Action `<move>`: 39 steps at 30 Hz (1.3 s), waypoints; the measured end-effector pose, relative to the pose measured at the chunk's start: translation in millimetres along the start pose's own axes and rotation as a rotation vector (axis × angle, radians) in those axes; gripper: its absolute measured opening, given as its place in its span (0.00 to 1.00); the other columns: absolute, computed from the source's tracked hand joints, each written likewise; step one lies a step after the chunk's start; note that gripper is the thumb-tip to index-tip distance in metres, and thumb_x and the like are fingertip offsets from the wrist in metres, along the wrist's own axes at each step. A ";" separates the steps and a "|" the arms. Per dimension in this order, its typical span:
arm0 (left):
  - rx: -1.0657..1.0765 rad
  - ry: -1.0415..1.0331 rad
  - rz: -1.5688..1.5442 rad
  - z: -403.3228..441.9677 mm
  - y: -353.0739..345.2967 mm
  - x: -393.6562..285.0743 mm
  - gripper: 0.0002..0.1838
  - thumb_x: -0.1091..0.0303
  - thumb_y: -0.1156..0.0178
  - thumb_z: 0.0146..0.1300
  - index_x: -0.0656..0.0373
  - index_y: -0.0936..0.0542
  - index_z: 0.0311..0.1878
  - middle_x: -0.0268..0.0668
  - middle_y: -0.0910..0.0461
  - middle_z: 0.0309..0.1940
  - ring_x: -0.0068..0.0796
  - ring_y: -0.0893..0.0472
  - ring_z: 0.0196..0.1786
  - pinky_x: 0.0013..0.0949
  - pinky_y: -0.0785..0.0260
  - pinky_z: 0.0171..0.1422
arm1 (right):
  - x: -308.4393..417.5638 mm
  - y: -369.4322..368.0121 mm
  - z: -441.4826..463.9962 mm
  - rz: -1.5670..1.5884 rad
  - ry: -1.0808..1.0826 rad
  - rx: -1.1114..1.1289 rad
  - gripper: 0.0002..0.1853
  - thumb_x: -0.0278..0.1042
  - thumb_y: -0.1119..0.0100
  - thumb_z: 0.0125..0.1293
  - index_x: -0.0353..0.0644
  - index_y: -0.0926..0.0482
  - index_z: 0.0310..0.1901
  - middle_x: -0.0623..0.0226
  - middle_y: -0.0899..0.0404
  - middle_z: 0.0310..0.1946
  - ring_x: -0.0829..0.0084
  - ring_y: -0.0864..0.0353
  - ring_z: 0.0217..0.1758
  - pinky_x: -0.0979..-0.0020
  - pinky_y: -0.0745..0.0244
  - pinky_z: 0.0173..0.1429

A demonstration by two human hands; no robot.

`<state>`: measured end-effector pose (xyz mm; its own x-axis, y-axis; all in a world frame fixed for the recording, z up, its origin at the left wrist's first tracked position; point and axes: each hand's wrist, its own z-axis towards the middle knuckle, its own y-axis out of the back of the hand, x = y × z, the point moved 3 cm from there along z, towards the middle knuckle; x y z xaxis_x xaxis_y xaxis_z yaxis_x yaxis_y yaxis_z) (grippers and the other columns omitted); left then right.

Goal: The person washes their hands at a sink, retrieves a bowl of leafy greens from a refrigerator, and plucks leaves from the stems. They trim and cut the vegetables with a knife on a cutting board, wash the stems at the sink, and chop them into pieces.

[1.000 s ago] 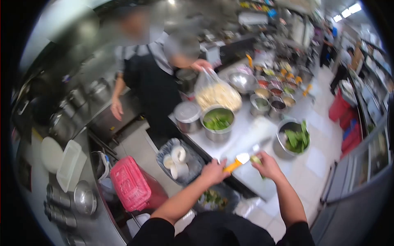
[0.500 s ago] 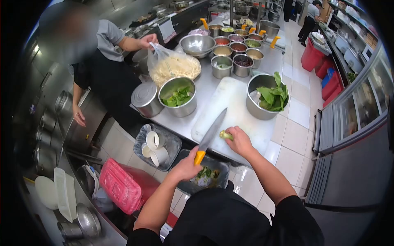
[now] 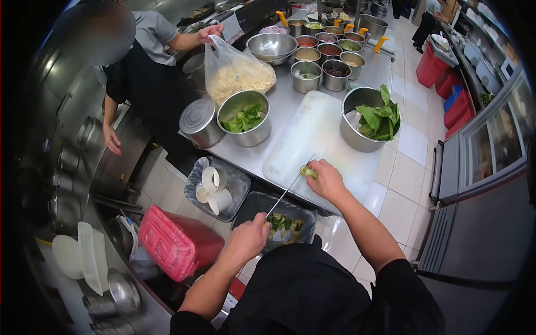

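My left hand (image 3: 249, 237) is closed round the handle of a kitchen knife (image 3: 286, 191). Its blade appears as a thin edge slanting up over the cutting board's near side. Between the fingers of my right hand (image 3: 325, 180) is a pale green vegetable stem (image 3: 308, 172), low over the white cutting board (image 3: 304, 128). The blade's tip end is at the stem; whether it touches is hard to tell. Right of the board stands a steel pot (image 3: 357, 135) with large green leaves (image 3: 377, 119). On the left, another steel pot (image 3: 254, 135) holds leafy green pieces (image 3: 245, 118).
A co-worker's hand (image 3: 211, 33) grips a plastic bag (image 3: 237, 78) of pale strips. Several steel containers (image 3: 306, 84) and a mixing bowl (image 3: 272, 46) fill the table's far part. Below the near edge are a bin with scraps (image 3: 285, 223) and a bin with white containers (image 3: 218, 187).
The knife has turned from showing its flat side to edge-on, its tip end now at the stem. The co-worker's hand has lifted the bag's top higher. The whole view has shifted slightly.
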<state>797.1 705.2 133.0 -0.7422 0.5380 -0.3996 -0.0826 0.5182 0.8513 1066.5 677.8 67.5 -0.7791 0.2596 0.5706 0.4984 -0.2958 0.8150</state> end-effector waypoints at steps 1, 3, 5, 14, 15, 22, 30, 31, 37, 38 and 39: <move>-0.016 -0.006 -0.005 -4.7 -2.1 1.6 0.16 0.57 0.50 0.74 0.59 0.31 0.55 0.59 0.18 0.31 0.65 0.19 0.38 0.61 0.28 0.44 | 0.4 0.4 0.2 -0.010 -0.004 0.003 0.14 0.34 0.38 0.57 0.45 0.22 0.46 0.53 0.22 0.39 0.48 0.19 0.44 0.51 0.22 0.46; -0.016 -0.002 -0.007 -8.8 -2.2 2.4 0.16 0.57 0.49 0.74 0.58 0.30 0.56 0.58 0.18 0.30 0.65 0.19 0.38 0.62 0.29 0.42 | 2.3 0.2 0.5 -0.030 -0.008 0.010 0.14 0.35 0.38 0.57 0.45 0.22 0.46 0.53 0.22 0.40 0.48 0.19 0.44 0.50 0.22 0.46; 0.016 0.014 -0.001 -11.7 -1.1 2.6 0.15 0.58 0.50 0.74 0.58 0.30 0.55 0.59 0.18 0.31 0.65 0.19 0.38 0.62 0.30 0.42 | 2.0 -1.1 0.8 -0.016 -0.004 0.013 0.15 0.35 0.37 0.57 0.45 0.22 0.46 0.53 0.22 0.40 0.48 0.19 0.44 0.50 0.22 0.46; 0.168 0.122 -0.113 27.7 -16.1 6.8 0.16 0.56 0.54 0.75 0.60 0.32 0.50 0.63 0.20 0.36 0.71 0.23 0.46 0.64 0.31 0.52 | -2.0 -1.1 4.7 -0.024 0.042 0.079 0.17 0.33 0.36 0.56 0.43 0.21 0.48 0.53 0.21 0.41 0.48 0.19 0.44 0.52 0.22 0.47; 0.177 0.060 -0.165 34.7 -11.6 11.5 0.16 0.55 0.53 0.75 0.61 0.32 0.50 0.56 0.19 0.31 0.61 0.17 0.35 0.56 0.25 0.40 | -3.4 -0.7 6.6 -0.036 0.059 0.074 0.17 0.32 0.36 0.56 0.43 0.21 0.48 0.53 0.20 0.40 0.48 0.18 0.43 0.53 0.22 0.47; 0.344 0.294 -0.666 -7.2 -11.1 31.7 0.15 0.56 0.50 0.76 0.60 0.30 0.49 0.34 0.26 0.23 0.22 0.23 0.18 0.29 0.30 0.22 | -46.4 11.4 11.9 0.756 -0.275 0.150 0.17 0.35 0.36 0.61 0.40 0.22 0.51 0.54 0.15 0.37 0.58 0.16 0.38 0.62 0.21 0.47; -0.033 0.018 -0.140 -18.9 -13.6 3.8 0.18 0.60 0.49 0.71 0.58 0.28 0.60 0.59 0.19 0.39 0.64 0.19 0.46 0.58 0.27 0.54 | -12.0 7.5 1.3 0.147 -0.200 0.108 0.19 0.38 0.34 0.59 0.38 0.23 0.49 0.46 0.18 0.39 0.48 0.17 0.44 0.56 0.23 0.52; -0.030 0.008 -0.137 -19.6 -13.8 0.6 0.18 0.61 0.49 0.71 0.58 0.28 0.60 0.60 0.19 0.39 0.64 0.19 0.45 0.57 0.27 0.53 | -11.2 6.1 0.7 0.166 -0.234 0.095 0.19 0.37 0.33 0.57 0.36 0.23 0.48 0.42 0.19 0.40 0.43 0.19 0.47 0.54 0.24 0.54; -0.008 -0.006 -0.152 -24.4 -20.9 -1.3 0.17 0.63 0.47 0.70 0.58 0.29 0.59 0.59 0.20 0.37 0.64 0.21 0.44 0.59 0.29 0.52 | -8.8 7.6 -0.6 0.153 -0.229 0.065 0.18 0.37 0.33 0.57 0.33 0.22 0.45 0.43 0.18 0.39 0.45 0.18 0.46 0.54 0.23 0.54; -0.007 -0.007 -0.151 -24.3 -22.0 -1.0 0.17 0.63 0.47 0.70 0.59 0.28 0.59 0.60 0.20 0.37 0.64 0.21 0.44 0.59 0.29 0.51 | -8.6 7.7 -0.7 0.156 -0.232 0.065 0.18 0.37 0.33 0.57 0.33 0.22 0.45 0.43 0.18 0.39 0.45 0.18 0.46 0.55 0.23 0.53; -0.010 -0.004 -0.150 -24.1 -23.2 -0.4 0.17 0.63 0.48 0.70 0.59 0.28 0.59 0.60 0.20 0.37 0.64 0.21 0.44 0.59 0.29 0.51 | -8.2 7.6 -1.0 0.160 -0.235 0.064 0.18 0.37 0.33 0.57 0.33 0.22 0.45 0.43 0.18 0.39 0.45 0.18 0.46 0.55 0.23 0.53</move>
<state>783.3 676.9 121.6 -0.7184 0.4578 -0.5237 -0.1987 0.5865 0.7852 1076.3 672.4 68.9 -0.5831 0.4220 0.6942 0.6368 -0.2932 0.7131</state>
